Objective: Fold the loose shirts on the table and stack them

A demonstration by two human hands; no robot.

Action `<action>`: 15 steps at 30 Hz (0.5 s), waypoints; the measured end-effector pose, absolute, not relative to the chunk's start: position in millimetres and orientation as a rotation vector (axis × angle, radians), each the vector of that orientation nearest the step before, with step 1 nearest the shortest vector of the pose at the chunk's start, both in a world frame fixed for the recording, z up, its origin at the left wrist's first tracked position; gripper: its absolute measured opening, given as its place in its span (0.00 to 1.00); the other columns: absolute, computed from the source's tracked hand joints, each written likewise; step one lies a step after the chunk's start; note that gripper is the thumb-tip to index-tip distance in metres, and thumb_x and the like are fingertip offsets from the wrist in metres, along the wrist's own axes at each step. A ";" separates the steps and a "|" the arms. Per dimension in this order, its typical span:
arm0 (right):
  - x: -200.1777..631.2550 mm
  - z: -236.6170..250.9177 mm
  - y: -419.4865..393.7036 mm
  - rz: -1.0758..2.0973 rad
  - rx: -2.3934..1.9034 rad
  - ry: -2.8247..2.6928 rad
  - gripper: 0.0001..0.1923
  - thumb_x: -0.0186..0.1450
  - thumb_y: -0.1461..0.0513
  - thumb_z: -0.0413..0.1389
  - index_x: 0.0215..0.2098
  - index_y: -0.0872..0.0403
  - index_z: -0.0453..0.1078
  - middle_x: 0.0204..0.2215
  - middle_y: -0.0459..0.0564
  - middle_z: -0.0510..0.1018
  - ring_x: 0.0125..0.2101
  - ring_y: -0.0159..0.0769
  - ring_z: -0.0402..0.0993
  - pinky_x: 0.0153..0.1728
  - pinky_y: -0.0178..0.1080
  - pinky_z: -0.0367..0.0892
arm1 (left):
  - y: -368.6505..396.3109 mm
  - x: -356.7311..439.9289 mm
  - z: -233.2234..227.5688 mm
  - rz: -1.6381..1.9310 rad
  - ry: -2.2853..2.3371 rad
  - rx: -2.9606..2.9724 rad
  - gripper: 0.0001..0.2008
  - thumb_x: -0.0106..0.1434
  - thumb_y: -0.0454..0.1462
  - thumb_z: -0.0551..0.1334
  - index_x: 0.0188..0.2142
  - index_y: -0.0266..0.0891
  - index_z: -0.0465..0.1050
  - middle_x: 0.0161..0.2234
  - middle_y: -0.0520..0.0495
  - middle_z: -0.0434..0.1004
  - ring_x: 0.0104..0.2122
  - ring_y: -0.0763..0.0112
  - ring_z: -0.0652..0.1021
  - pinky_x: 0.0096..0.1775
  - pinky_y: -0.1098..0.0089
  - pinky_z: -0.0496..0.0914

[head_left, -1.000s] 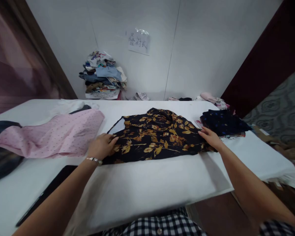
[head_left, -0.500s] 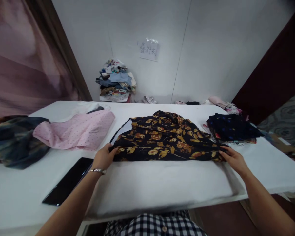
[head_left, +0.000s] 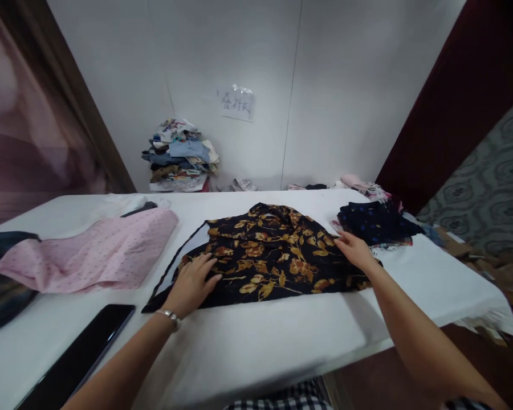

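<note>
A black shirt with gold and rust flowers (head_left: 277,256) lies spread on the white table, its collar end away from me. My left hand (head_left: 193,285), with a silver band on the wrist, rests flat on the shirt's near left part, fingers spread. At the shirt's right side my right hand (head_left: 354,249) touches the cloth with its fingertips stretched out; part of its fingers is hard to make out. A dark strip of the shirt reaches down and left beyond my left hand.
On the left of the white table (head_left: 248,336) are a pink dotted garment (head_left: 98,250), dark clothing (head_left: 2,273) and a black phone-like slab (head_left: 79,353). A dark folded pile (head_left: 374,222) stands right. Behind rises a clothes stack (head_left: 182,156) below a paper sign (head_left: 237,103).
Both hands have left the shirt's near corners. My left hand now lies flat on the cloth; my right has moved up along the right side. The view has shifted right.
</note>
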State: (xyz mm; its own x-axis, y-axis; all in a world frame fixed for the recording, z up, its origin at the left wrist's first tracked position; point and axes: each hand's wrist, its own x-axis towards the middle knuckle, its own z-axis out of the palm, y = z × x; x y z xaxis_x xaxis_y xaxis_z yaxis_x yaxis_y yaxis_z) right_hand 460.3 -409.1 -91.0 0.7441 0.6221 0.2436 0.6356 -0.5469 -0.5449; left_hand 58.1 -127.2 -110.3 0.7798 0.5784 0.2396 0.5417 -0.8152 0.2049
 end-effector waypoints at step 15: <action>436.2 -46.0 -297.7 -0.034 -2.179 -1.175 0.16 0.64 0.56 0.48 0.35 0.55 0.75 0.31 0.48 0.78 0.34 0.37 0.74 0.37 0.36 0.67 | -117.1 64.4 -163.4 0.349 0.955 2.800 0.30 0.62 0.51 0.52 0.60 0.41 0.62 0.63 0.41 0.57 0.63 0.55 0.56 0.60 0.49 0.50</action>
